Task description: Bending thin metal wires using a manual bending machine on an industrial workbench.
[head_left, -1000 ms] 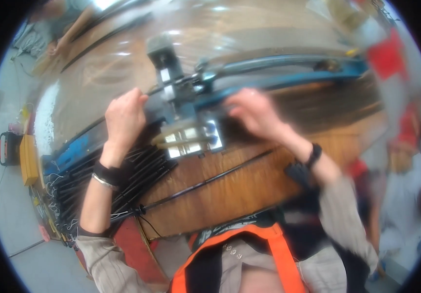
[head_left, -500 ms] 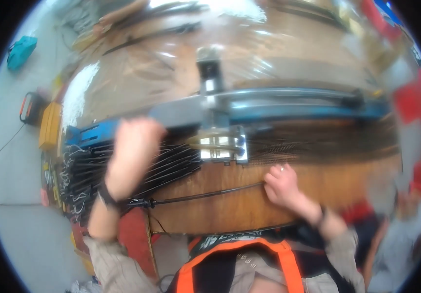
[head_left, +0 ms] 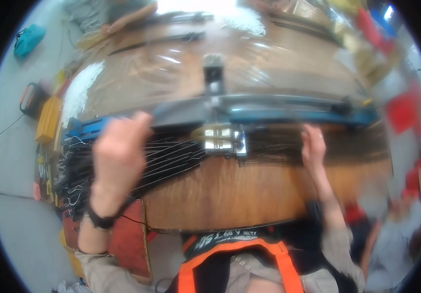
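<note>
L hand [head_left: 122,149] curled, blurred; nearer hand to thin black rod bundle [head_left: 171,167], which lies beneath & to its R, long axis slanting up-R twd silver metal block [head_left: 218,139]. R hand [head_left: 314,146] fingers tog., nr dark coil springs [head_left: 274,150]. Grips: can't tell. L hand hides some rods.

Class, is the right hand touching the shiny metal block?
Apart. The head view shows a wide sideways gap between the right hand and the shiny metal block.
</note>
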`<state>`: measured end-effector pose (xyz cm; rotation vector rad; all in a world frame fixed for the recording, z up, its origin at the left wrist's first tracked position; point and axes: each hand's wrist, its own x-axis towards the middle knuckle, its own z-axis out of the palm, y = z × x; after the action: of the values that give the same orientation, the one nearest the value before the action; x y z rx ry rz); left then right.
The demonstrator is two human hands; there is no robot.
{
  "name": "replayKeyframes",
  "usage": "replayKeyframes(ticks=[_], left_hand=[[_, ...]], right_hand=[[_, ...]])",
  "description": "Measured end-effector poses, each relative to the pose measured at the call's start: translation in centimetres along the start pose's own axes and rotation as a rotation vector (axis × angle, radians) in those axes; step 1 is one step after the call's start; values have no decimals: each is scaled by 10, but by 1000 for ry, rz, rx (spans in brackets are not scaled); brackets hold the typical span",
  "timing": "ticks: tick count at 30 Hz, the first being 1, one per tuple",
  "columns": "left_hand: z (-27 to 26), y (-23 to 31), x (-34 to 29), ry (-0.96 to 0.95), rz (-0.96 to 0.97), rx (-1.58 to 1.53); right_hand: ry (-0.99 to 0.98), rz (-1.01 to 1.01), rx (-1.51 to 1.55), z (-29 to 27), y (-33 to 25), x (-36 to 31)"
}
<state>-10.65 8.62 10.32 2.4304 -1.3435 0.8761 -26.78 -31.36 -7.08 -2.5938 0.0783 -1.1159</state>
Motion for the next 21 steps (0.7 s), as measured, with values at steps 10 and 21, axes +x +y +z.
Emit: replayKeyframes(ticks=[10,21], left_hand=[[-50,-94,-15,177,-241,147],[-28,-92,-59,13,-432,19]], right_hand=[[-180,12,741,85,-116,160],[-210,-104,1011,123,-135,184]])
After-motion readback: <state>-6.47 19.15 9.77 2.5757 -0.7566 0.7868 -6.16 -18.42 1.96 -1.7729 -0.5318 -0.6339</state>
